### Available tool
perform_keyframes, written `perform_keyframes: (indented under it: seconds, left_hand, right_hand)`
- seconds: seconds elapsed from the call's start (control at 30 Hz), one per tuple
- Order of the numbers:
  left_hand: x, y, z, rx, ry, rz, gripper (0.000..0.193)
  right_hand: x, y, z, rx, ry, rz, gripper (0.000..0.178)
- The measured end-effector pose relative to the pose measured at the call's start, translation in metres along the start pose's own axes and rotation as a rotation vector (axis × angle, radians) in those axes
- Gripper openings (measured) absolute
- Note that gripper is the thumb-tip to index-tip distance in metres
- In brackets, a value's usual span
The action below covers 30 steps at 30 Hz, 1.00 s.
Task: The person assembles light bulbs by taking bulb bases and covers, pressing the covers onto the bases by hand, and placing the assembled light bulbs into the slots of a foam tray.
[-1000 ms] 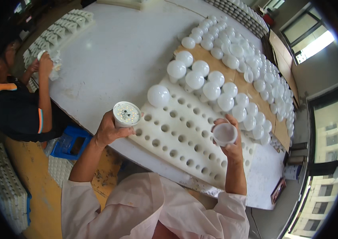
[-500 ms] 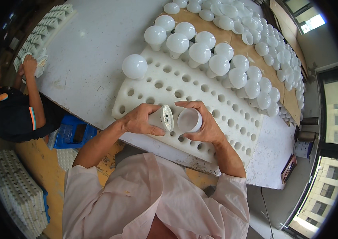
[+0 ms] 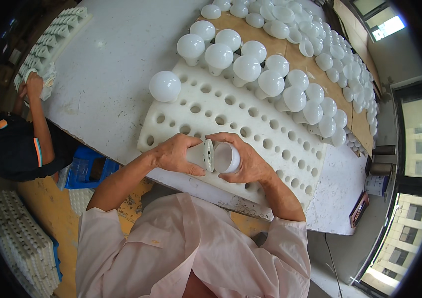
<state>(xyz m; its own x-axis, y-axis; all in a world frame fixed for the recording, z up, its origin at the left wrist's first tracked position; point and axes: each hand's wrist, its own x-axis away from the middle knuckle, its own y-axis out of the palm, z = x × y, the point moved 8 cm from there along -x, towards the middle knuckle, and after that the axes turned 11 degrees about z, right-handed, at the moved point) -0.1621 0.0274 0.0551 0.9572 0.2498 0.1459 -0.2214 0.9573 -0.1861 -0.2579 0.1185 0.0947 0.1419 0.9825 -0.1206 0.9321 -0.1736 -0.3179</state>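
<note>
My left hand (image 3: 177,154) is closed round a white cone-shaped bulb base (image 3: 200,156), its wide round face turned to the right. Facing it, a translucent white bulb cover (image 3: 227,158) sits in my right hand (image 3: 245,159), fingers curled round its far and near sides. The rims of base and cover are very close; whether they touch I cannot tell. Both hands are above the near part of a white foam tray (image 3: 206,107) full of round holes. Assembled white bulbs (image 3: 246,68) stand in rows along its far side, with a single bulb (image 3: 165,86) at its left corner.
Many loose bulb covers (image 3: 315,37) lie on brown cardboard (image 3: 265,37) at the far right. A co-worker's hand (image 3: 34,85) is at another filled tray (image 3: 57,35) on the left. Below are a blue plastic stool (image 3: 89,169) and stacked foam trays (image 3: 19,238).
My right hand has brought the bulb cover left, closer to the base. The base's face has turned more edge-on, and the gap between the two has narrowed.
</note>
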Motion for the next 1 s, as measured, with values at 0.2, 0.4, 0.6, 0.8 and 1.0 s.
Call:
perform_keyframes:
  seconds: [0.2,0.4,0.6,0.8,1.0]
  left_hand:
    - [0.002,0.001,0.000,-0.080,-0.078,-0.043,0.055]
    - [0.005,0.003,-0.002,-0.092,-0.083,-0.047,0.056]
    - [0.001,0.002,0.003,-0.150,-0.078,-0.052,0.053]
    - [-0.011,-0.003,0.003,-0.174,-0.061,-0.034,0.055]
    - [0.006,-0.001,0.034,-0.205,-0.136,-0.057,0.057]
  right_hand:
    - [0.001,0.002,-0.003,0.058,0.003,-0.015,0.084]
    - [0.003,0.003,0.000,0.049,0.006,-0.016,0.084]
    - [0.000,0.010,-0.002,0.103,0.029,-0.043,0.082]
    - [-0.011,0.016,-0.003,0.280,0.061,-0.046,0.081]
    - [-0.007,0.018,-0.034,0.311,-0.075,0.021,0.071]
